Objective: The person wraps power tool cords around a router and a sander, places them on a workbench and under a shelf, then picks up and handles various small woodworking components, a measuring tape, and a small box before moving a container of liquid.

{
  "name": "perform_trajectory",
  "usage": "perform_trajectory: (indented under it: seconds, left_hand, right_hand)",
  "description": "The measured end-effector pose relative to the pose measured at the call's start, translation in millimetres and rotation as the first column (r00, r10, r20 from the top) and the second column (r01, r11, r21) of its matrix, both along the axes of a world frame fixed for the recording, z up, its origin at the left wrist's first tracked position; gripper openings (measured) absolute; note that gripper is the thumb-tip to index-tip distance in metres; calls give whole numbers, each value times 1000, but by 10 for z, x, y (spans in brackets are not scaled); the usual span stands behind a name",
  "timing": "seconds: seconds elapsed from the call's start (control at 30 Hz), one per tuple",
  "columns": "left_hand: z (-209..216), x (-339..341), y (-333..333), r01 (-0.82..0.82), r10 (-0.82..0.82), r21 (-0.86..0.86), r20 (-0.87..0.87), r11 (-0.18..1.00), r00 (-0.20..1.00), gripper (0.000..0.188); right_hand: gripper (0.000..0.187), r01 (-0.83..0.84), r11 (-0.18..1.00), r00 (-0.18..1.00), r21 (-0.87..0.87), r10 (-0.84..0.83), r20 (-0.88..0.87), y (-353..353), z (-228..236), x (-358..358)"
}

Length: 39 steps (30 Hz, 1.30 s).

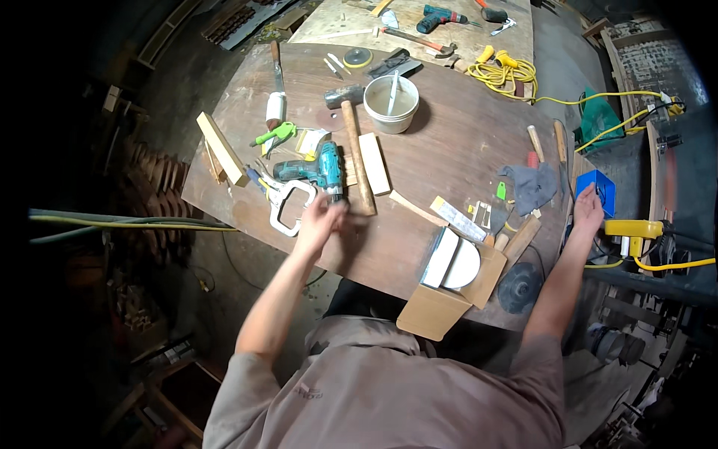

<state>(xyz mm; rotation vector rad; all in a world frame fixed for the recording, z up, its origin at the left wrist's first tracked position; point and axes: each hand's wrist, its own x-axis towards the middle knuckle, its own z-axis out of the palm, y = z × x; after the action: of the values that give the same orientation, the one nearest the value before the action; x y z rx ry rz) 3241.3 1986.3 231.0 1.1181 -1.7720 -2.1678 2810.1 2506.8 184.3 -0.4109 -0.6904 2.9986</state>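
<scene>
My left hand (321, 223) is at the front end of a teal and black cordless drill (329, 168), which lies on the brown wooden table (299, 82). Motion smears its fingers, so their grip is unclear. Beside this hand lies a locking C-clamp (290, 206) with white jaws. Far to the right, my right hand (588, 211) reaches into a small blue box (603, 191) at the table's edge. Its fingers are drawn together there, and whatever they pinch is hidden. A long wooden hammer handle (357, 161) and a pale wood block (374, 165) lie right of the drill.
Behind stands a white bucket (390, 123) holding a stirring stick. An open cardboard box (434, 310) with white discs sits at the near edge, beside a dark round pad (520, 287). A grey rag (532, 187) and a yellow power outlet box (633, 228) with cords are at right.
</scene>
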Motion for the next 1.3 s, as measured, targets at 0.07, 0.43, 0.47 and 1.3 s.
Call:
perform_trajectory:
  seconds: [0.07, 0.43, 0.47, 1.3]
  left_hand:
    - [131, -707, -176, 65, -66, 33, 22, 997, 998, 65]
    - [-242, -2218, -842, 171, -190, 417, 3, 892, 982, 33]
    - [-153, -2162, -849, 192, -186, 411, -56, 891, 981, 33]
    - [-313, 5241, 81, -857, 802, 247, 306, 453, 512, 31]
  right_hand:
    - [36, -135, 956, 990, 259, 120, 71, -199, 23, 470]
    - [16, -222, 520, 952, 824, -68, 299, -704, 908, 4229]
    - [15, -207, 528, 954, 824, -77, 289, -740, 981, 4350]
    - [11, -514, -340, -20, 788, 923, 384, -4262, 757, 6039]
